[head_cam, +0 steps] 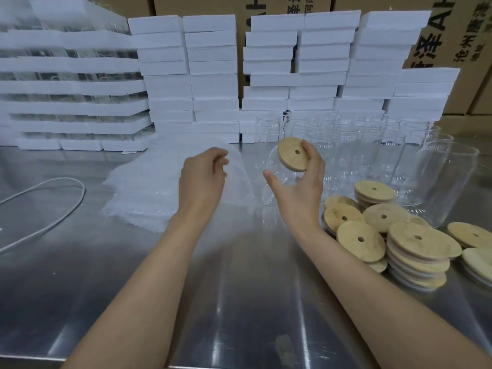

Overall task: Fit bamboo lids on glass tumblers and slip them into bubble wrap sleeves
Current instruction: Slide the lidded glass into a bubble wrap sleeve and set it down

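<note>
In the head view, the right hand (298, 182) holds a glass tumbler (277, 182) above the steel table (239, 302), tipped on its side with its mouth pointing up and away from the person. A bamboo lid (292, 154) with a small centre hole sits on that mouth. The thumb stretches out under the glass body and the fingers curl over the lid's rim. The left hand (202, 177) is just beside it to the left, fingers curled in toward the thumb, and pinches the edge of a bubble wrap sleeve (239, 171), which rises blurred and arched between the two hands; the tumbler is outside it, near its opening. More flat sleeves (138, 190) lie heaped behind the left hand. To the right, loose stacks of bamboo lids (415, 251) rest on the table, with rows of empty upright tumblers (378, 145) behind them. White foam boxes (213, 75) are stacked along the back before cardboard cartons (439, 35), and a white cable (53, 198) loops at the left.
</note>
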`<state>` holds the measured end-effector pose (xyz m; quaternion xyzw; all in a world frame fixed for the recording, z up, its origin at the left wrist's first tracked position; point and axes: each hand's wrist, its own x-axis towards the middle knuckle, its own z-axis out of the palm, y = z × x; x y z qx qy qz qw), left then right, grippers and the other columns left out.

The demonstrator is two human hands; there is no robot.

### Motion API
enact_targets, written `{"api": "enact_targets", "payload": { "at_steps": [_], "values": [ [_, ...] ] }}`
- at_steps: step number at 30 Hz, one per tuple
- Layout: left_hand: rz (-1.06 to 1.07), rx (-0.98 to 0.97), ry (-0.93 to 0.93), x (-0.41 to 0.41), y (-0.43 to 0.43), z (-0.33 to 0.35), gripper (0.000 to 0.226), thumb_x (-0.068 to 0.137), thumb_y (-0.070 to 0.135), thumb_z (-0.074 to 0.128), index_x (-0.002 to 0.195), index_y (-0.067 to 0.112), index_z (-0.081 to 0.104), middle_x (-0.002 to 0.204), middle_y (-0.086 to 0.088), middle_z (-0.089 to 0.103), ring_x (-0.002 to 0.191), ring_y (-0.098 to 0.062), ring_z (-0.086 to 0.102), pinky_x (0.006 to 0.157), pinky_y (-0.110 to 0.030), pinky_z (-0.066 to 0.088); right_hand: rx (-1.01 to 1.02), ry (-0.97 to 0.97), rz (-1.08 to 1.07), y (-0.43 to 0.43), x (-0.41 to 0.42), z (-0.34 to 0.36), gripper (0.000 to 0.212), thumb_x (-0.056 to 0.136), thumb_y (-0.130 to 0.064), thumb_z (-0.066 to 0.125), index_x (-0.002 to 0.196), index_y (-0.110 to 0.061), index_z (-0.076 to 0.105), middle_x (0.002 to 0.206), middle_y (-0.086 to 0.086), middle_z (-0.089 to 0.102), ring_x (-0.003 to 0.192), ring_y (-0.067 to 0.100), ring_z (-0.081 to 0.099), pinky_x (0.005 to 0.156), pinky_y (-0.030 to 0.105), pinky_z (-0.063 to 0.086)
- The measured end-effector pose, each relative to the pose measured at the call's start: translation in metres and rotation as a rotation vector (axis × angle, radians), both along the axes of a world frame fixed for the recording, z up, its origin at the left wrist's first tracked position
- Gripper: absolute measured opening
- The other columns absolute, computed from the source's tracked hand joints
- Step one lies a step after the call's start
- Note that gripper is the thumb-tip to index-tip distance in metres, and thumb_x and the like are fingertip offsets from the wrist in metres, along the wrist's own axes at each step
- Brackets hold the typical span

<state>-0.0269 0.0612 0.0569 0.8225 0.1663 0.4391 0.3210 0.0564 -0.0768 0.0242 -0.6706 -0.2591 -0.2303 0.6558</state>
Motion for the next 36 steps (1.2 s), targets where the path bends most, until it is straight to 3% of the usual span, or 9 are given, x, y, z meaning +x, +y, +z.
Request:
{"api": "enact_targets", "payload": {
  "at_steps": [3, 6, 12, 17, 22, 26, 30, 32, 36],
  "values": [
    [0.229, 0.469, 0.381, 0.002, 0.014, -0.010, 0.044, 0.085, 0.040, 0.069, 0.122, 0.017, 0.063, 0.133, -0.001, 0.055, 0.125, -0.023, 0.041, 0.096, -0.037, 0.025, 0.001, 0.006, -0.011, -0.002, 0.001, 0.001, 0.079, 0.075, -0.021, 0.084, 0.141, -0.022, 0.039, 0.134, -0.008, 0.038, 0.127, 0.005, 0.039, 0.109, 0.042, 0.039],
    [0.299, 0.471, 0.620, 0.004, 0.018, -0.021, 0.046, 0.080, 0.039, 0.074, 0.119, 0.014, 0.064, 0.138, -0.003, 0.045, 0.128, -0.024, 0.029, 0.091, -0.037, 0.017, 0.017, 0.020, -0.014, -0.003, 0.000, 0.003, 0.079, 0.074, -0.020, 0.084, 0.140, -0.020, 0.040, 0.132, -0.008, 0.038, 0.125, 0.005, 0.039, 0.109, 0.042, 0.038],
    [0.418, 0.480, 0.218, 0.000, 0.018, -0.015, 0.020, 0.092, 0.008, 0.058, 0.101, 0.019, 0.072, 0.100, 0.002, 0.066, 0.107, -0.022, 0.046, 0.072, -0.028, 0.003, 0.018, 0.029, -0.002, -0.003, -0.002, 0.004, 0.078, 0.075, -0.020, 0.084, 0.139, -0.021, 0.040, 0.133, -0.007, 0.038, 0.124, 0.004, 0.039, 0.110, 0.040, 0.037],
    [0.197, 0.490, -0.199, 0.000, 0.003, -0.005, 0.012, 0.089, 0.004, 0.061, 0.095, 0.012, 0.068, 0.096, 0.004, 0.067, 0.097, -0.022, 0.053, 0.078, -0.026, 0.018, 0.045, 0.029, -0.020, -0.003, -0.001, 0.003, 0.078, 0.074, -0.020, 0.084, 0.139, -0.019, 0.041, 0.133, -0.006, 0.039, 0.126, 0.008, 0.041, 0.110, 0.040, 0.038],
    [0.078, 0.186, -0.481, 0.001, -0.004, -0.003, 0.032, 0.087, -0.010, 0.049, 0.111, 0.007, 0.061, 0.098, 0.006, 0.053, 0.093, -0.011, 0.052, 0.082, -0.011, 0.038, 0.078, 0.027, -0.044, -0.004, 0.001, 0.003, 0.078, 0.073, -0.018, 0.084, 0.138, -0.023, 0.041, 0.133, -0.007, 0.040, 0.127, 0.007, 0.041, 0.109, 0.040, 0.038],
    [0.059, 0.206, -0.435, 0.004, 0.002, -0.007, 0.040, 0.075, -0.023, 0.042, 0.093, 0.003, 0.066, 0.097, -0.005, 0.052, 0.095, -0.007, 0.053, 0.086, -0.012, 0.040, 0.124, 0.022, -0.027, -0.001, -0.001, 0.004, 0.076, 0.072, -0.010, 0.082, 0.136, -0.024, 0.043, 0.132, -0.006, 0.042, 0.124, 0.008, 0.045, 0.106, 0.041, 0.042],
    [-0.003, 0.280, -0.019, 0.008, 0.002, -0.024, 0.053, 0.066, -0.029, 0.037, 0.092, 0.002, 0.072, 0.118, -0.011, 0.057, 0.127, -0.026, 0.042, 0.116, -0.035, 0.020, 0.107, -0.026, -0.020, -0.003, -0.004, 0.004, 0.077, 0.073, -0.019, 0.084, 0.138, -0.022, 0.042, 0.136, -0.003, 0.042, 0.128, 0.008, 0.043, 0.106, 0.043, 0.042],
    [0.054, 0.150, -0.043, 0.007, -0.002, -0.023, 0.045, 0.075, -0.020, 0.040, 0.092, 0.007, 0.071, 0.117, -0.006, 0.055, 0.117, -0.021, 0.045, 0.099, -0.022, 0.035, 0.102, -0.052, -0.017, -0.004, -0.003, 0.004, 0.078, 0.072, -0.018, 0.084, 0.138, -0.023, 0.042, 0.137, -0.001, 0.041, 0.129, 0.009, 0.041, 0.107, 0.044, 0.042],
    [-0.092, 0.003, -0.140, 0.002, -0.010, -0.008, 0.024, 0.088, 0.028, 0.044, 0.072, 0.013, 0.053, 0.069, 0.002, 0.052, 0.062, -0.011, 0.046, 0.062, -0.034, 0.040, 0.096, -0.041, -0.017, -0.005, -0.002, 0.005, 0.080, 0.070, -0.008, 0.082, 0.137, -0.024, 0.042, 0.138, 0.000, 0.040, 0.130, 0.010, 0.041, 0.107, 0.044, 0.041]
  ]
}}
